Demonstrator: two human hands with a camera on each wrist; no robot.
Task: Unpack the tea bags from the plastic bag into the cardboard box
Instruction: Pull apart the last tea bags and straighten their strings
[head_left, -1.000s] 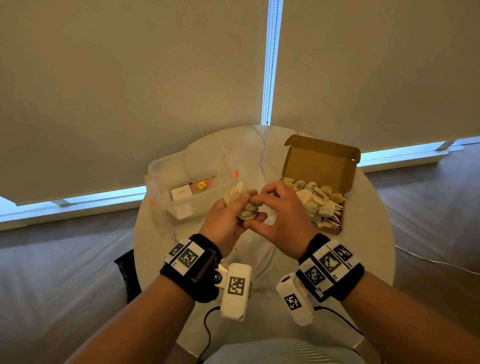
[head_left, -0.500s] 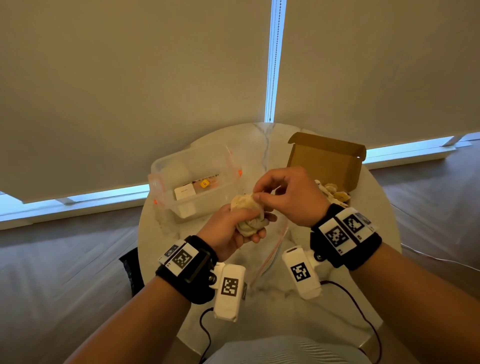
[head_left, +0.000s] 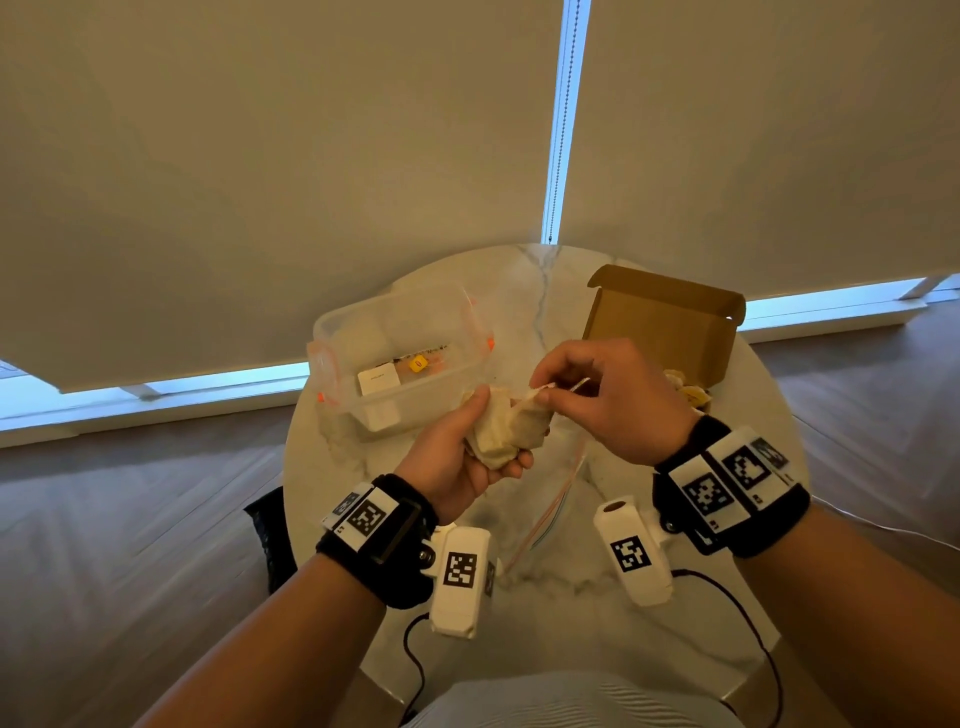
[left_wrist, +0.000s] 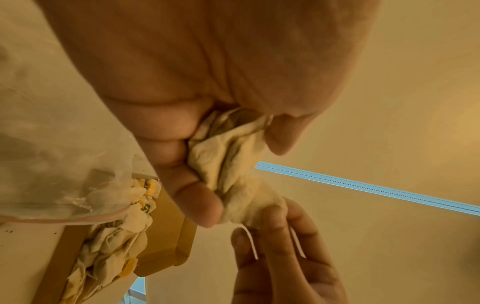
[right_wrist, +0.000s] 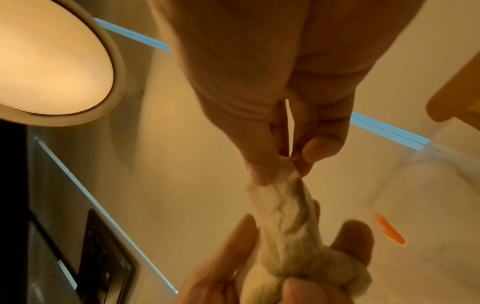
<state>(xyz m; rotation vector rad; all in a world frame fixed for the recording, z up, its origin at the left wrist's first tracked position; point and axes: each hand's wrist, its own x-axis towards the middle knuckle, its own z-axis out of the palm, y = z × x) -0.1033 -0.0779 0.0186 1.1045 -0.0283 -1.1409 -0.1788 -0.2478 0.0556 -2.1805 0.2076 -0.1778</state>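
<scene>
A clear plastic tub (head_left: 400, 364) stands at the left of the round marble tabletop (head_left: 540, 587); the white card (head_left: 378, 378) inside carries print too small to read. Just right of it, the left hand (head_left: 457, 462) has its grip clamped around a clump of tea bags (head_left: 506, 434), fingers curled beneath. The right hand (head_left: 608, 400) pinches one tea bag's corner, thumb and fingertips together, with its string showing between them. The plastic bag (head_left: 545, 514) lies flat beneath the hands. Rightmost, the open cardboard box (head_left: 665, 322) holds more tea bags, partly hidden by the right hand.
</scene>
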